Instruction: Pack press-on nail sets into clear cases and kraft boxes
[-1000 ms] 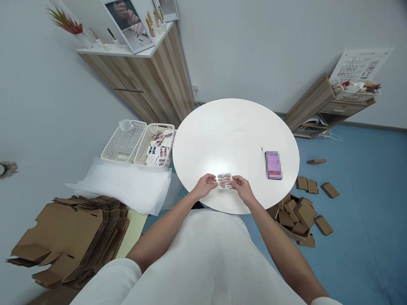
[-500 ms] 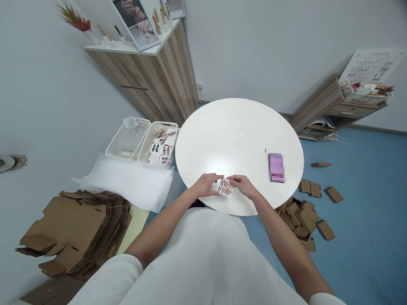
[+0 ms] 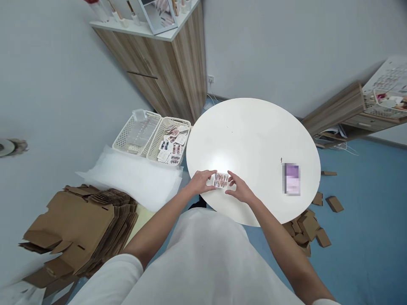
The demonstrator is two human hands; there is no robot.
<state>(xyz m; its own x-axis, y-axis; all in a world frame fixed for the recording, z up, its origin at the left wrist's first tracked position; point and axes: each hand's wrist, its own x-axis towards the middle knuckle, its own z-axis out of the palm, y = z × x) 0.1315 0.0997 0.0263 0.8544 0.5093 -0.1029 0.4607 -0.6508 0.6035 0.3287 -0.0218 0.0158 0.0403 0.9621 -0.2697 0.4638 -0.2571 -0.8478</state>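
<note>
A small white card of press-on nails (image 3: 221, 180), with two rows of shiny pinkish and silvery nails, is near the front edge of the white oval table (image 3: 251, 140). My left hand (image 3: 201, 182) grips its left side, thumb at the lower edge and index finger at the upper corner. On the other side, my right hand (image 3: 240, 188) is open, its thumb and fingers apart. Its index fingertip is close to the card's upper right corner; whether it touches, I cannot tell.
Right on the table lies a blurred purple item (image 3: 292, 178). Left of it stand a basket of nail cards (image 3: 152, 151) and a basket with clear plastic (image 3: 116, 142). White sheets (image 3: 136, 173), flattened cardboard boxes (image 3: 73, 224) and a wooden cabinet (image 3: 162, 63) are left; small boxes (image 3: 308, 226) lie on the floor.
The nail card has turned level, its rows now running straight across. My right hand's fingers have come off the card and spread. The view has shifted, moving the table rightward.
</note>
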